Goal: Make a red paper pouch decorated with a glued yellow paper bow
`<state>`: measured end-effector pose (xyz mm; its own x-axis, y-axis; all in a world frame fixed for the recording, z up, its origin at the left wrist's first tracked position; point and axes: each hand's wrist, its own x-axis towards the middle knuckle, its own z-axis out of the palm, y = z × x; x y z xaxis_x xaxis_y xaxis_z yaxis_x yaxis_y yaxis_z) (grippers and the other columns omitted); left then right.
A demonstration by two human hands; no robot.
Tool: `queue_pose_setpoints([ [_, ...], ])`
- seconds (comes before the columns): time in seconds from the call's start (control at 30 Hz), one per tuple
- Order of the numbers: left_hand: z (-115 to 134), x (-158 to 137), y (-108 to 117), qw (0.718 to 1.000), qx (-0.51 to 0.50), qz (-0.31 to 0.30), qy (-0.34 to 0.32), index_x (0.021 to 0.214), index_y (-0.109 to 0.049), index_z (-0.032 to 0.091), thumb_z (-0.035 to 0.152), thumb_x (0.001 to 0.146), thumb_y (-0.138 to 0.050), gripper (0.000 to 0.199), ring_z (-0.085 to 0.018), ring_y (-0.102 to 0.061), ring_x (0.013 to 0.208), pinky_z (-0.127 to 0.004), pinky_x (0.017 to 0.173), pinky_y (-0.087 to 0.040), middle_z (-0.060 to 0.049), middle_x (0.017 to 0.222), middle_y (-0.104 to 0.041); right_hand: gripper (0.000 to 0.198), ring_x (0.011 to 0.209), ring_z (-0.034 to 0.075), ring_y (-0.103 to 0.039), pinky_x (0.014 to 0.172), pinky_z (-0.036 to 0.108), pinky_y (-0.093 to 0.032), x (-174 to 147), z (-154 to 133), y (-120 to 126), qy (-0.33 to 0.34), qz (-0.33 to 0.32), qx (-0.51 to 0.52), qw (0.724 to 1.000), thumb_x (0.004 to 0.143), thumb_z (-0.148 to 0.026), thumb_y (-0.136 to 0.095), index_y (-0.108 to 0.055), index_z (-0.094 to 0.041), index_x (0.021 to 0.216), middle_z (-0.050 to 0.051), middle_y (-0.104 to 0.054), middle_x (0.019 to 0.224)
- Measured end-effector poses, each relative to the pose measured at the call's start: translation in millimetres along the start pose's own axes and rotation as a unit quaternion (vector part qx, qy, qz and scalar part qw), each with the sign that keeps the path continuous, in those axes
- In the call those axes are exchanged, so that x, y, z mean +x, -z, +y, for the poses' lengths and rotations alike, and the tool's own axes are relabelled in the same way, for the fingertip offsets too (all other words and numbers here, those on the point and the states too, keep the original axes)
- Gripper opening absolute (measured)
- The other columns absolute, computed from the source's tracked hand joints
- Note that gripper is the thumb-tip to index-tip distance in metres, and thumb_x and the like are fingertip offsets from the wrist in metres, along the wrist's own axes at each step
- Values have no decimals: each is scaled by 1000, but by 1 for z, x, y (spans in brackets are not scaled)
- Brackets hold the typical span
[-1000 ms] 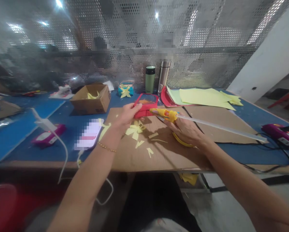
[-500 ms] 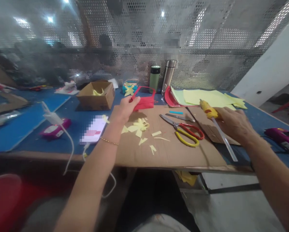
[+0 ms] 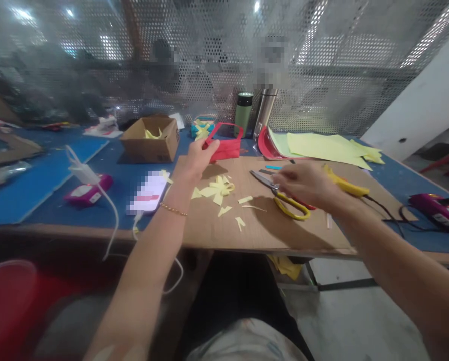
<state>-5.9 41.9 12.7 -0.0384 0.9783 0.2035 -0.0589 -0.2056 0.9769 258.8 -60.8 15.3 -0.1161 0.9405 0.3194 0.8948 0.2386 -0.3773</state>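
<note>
My left hand (image 3: 201, 158) grips a small red bag (image 3: 229, 149) with a thin loop handle, holding it just above the far edge of the cardboard sheet (image 3: 205, 233). My right hand (image 3: 309, 184) is over a pair of scissors (image 3: 291, 209) with one yellow and one red handle. Its fingers are curled and blurred, so whether they touch or hold anything is hidden. Behind that wrist lies a yellow hot glue gun (image 3: 347, 184), its cord running right. Cut pale-yellow pieces (image 3: 220, 189) form a small heap on the cardboard, with loose scraps nearer me.
A cardboard box (image 3: 149, 148) and a phone (image 3: 147, 193) stand to the left. At the back are a green bottle (image 3: 242, 118), a steel flask (image 3: 265, 113) and yellow sheets (image 3: 325, 147). Purple devices (image 3: 89, 189) lie at both sides.
My right hand has let go of the glue gun, which now rests on the cardboard, and has moved left over the scissors. My left hand still holds the red bag.
</note>
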Motion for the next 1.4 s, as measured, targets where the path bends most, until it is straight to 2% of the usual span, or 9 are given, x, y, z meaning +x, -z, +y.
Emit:
queue_pose_setpoints([
  [0.1, 0, 0, 1, 1000, -8, 8, 0, 85, -71, 15, 20, 91, -76, 9, -15, -61, 74, -24, 63, -55, -2, 74, -56, 51, 46, 11, -49, 52, 27, -31, 17, -52, -34, -10, -155, 30, 987, 97, -44, -61, -59, -20, 52, 1, -60, 49],
  [0.17, 1, 0, 1, 1000, -4, 9, -7, 81, -70, 15, 20, 92, -74, 13, -15, -60, 72, -26, 64, -56, -3, 75, -56, 52, 47, 11, -50, 51, 27, -31, 25, -70, -51, -22, -173, 38, 984, 99, -46, -59, -59, -20, 54, 1, -61, 52],
  [0.33, 5, -6, -2, 1000, 6, -6, -20, 82, -70, 14, 18, 93, -72, 11, -14, -58, 72, -28, 67, -56, -3, 78, -60, 41, 52, 13, -49, 52, 28, -28, 29, -85, -73, -10, -64, -2, 998, 92, -49, -70, -63, -22, 62, 2, -61, 57],
  [0.6, 9, -8, 0, 1000, 18, -1, -18, 81, -68, 14, 17, 93, -70, 12, -10, -54, 63, -22, 60, -51, 1, 75, -57, 10, 62, 15, -57, 58, 27, -35, 25, -83, -85, -11, -57, 53, 997, 80, -24, -68, -71, -20, 71, 3, -70, 68],
  [0.77, 6, -7, 4, 999, 38, 2, -22, 77, -69, 16, 19, 91, -73, 15, -10, -53, 59, -20, 56, -45, 2, 67, -57, 16, 61, 13, -52, 59, 26, -36, 25, -63, -62, 43, -17, 187, 981, 80, -29, -65, -66, -19, 68, -1, -63, 64],
  [0.9, -1, -4, 3, 999, 3, -49, 11, 73, -68, 15, 21, 88, -77, 18, -9, -55, 62, -20, 58, -46, 1, 69, -62, 20, 62, 12, -49, 60, 27, -37, 27, -52, -46, 90, 43, 237, 966, 82, -32, -60, -60, -20, 66, -1, -59, 65],
  [1.0, -2, -5, -1, 994, -40, -89, 54, 79, -71, 13, 20, 88, -77, 13, -10, -60, 65, -22, 62, -51, -2, 76, -68, 22, 61, 12, -49, 60, 28, -37, 33, -48, -48, 68, 77, 254, 962, 82, -35, -60, -58, -21, 66, -1, -60, 65],
  [1.13, 3, -11, -6, 989, -50, -101, 92, 83, -73, 11, 19, 89, -76, 10, -10, -63, 65, -23, 63, -54, -4, 78, -70, 22, 59, 12, -48, 60, 27, -37, 40, -47, -59, 33, 117, 257, 959, 83, -34, -62, -57, -21, 66, -1, -60, 63],
  [1.4, 1, -14, -10, 985, -45, -136, 92, 85, -75, 12, 24, 86, -79, 13, -10, -63, 64, -21, 62, -51, -4, 78, -73, 28, 58, 12, -50, 60, 27, -34, 39, -53, -66, 5, 182, 218, 959, 86, -35, -66, -55, -22, 64, -1, -64, 63],
])
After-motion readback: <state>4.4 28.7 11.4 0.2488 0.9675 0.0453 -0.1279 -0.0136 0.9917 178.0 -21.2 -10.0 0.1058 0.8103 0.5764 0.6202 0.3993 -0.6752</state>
